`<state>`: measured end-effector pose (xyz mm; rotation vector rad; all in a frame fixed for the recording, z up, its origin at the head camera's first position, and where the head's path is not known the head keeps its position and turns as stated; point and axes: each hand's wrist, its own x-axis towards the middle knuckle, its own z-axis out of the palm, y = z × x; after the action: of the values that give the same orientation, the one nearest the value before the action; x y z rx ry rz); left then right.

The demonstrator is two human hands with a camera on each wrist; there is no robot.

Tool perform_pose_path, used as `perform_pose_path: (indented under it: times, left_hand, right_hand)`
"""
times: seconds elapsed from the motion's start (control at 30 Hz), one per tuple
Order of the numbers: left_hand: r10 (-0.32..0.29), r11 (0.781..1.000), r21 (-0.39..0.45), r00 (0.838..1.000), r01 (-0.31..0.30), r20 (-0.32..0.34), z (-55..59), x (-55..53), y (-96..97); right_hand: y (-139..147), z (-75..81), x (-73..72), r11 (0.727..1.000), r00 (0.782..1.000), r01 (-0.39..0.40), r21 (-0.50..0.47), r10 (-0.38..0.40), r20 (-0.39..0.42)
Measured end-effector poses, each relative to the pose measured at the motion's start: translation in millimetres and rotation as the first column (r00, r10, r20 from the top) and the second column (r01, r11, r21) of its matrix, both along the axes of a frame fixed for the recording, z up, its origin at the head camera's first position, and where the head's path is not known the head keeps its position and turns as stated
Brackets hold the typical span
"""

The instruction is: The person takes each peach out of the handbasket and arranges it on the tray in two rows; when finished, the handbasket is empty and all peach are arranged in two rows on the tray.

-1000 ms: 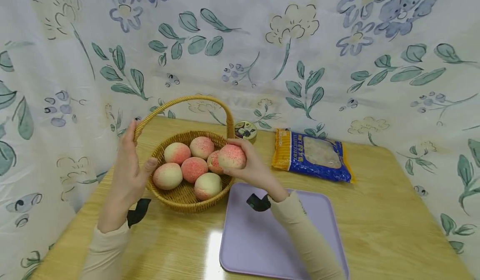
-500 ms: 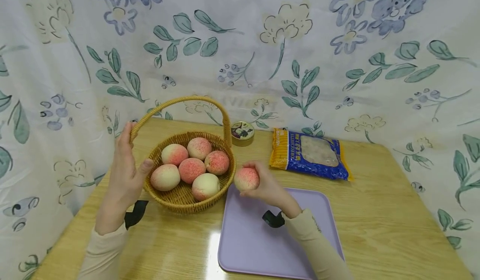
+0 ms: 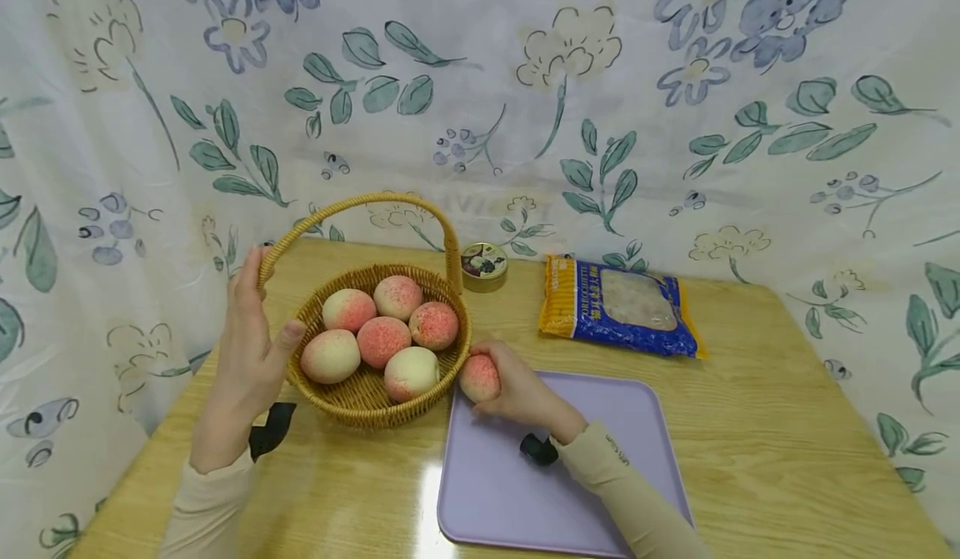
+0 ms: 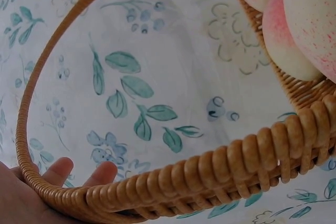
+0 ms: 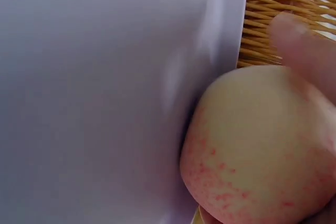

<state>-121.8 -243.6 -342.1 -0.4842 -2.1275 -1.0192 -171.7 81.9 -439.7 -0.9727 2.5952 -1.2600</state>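
A peach (image 3: 480, 378), cream and pink, is gripped by my right hand (image 3: 521, 392) at the far left corner of the lilac tray (image 3: 555, 476). In the right wrist view, the peach (image 5: 257, 145) sits low along the tray's raised edge, beside the basket's woven wall (image 5: 273, 19). My left hand (image 3: 251, 359) lies against the left side of the wicker basket (image 3: 375, 413), its fingers fairly straight and its thumb apart. In the left wrist view, fingertips (image 4: 102, 174) show past the basket's handle (image 4: 152, 190). Several peaches (image 3: 384, 342) lie inside the basket.
Behind the basket stands a small round tin (image 3: 483, 266). A blue and yellow bag of orecchiette pasta (image 3: 618, 305) lies at the back right of the wooden table (image 3: 780, 426). A floral curtain (image 3: 480, 101) hangs behind the table.
My right hand has carried the peach out of the basket, rightward over the rim and down to the tray's far left corner. My left hand stays at the basket.
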Motion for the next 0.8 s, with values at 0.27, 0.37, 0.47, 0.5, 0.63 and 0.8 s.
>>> perform_pose_path:
  times: [0.27,0.37,0.47,0.5,0.63,0.8]
  left_hand:
    - [-0.006,1.0,0.006,1.0,0.006,0.027,0.1,0.3,-0.6]
    - [-0.011,1.0,0.007,0.999,0.01,0.03,0.3,0.0,-0.2]
    - [-0.01,1.0,0.005,0.999,0.009,0.033,0.8,-0.1,0.1]
    - [-0.008,1.0,0.006,0.999,0.008,0.034,1.0,-0.1,0.0]
    - [-0.001,1.0,0.008,0.999,0.001,0.036,1.5,0.5,-0.6]
    - [-0.003,1.0,0.013,0.999,0.002,0.049,1.8,2.0,-0.7]
  right_hand:
    - [3,1.8,1.5,1.0,0.998,-0.015,-0.012,0.015,0.063]
    - [5,5.1,1.0,1.0,0.995,-0.003,-0.007,0.004,0.097]
    - [8,13.4,-1.8,1.0,0.994,0.011,-0.024,-0.008,0.108]
    - [9,17.3,-3.5,0.999,0.995,0.01,-0.042,-0.006,0.104]
    - [7,34.5,-12.6,0.994,0.998,0.002,-0.109,0.005,0.06]
    - [-3,53.3,-21.0,0.987,1.0,-0.008,-0.159,0.013,0.029]
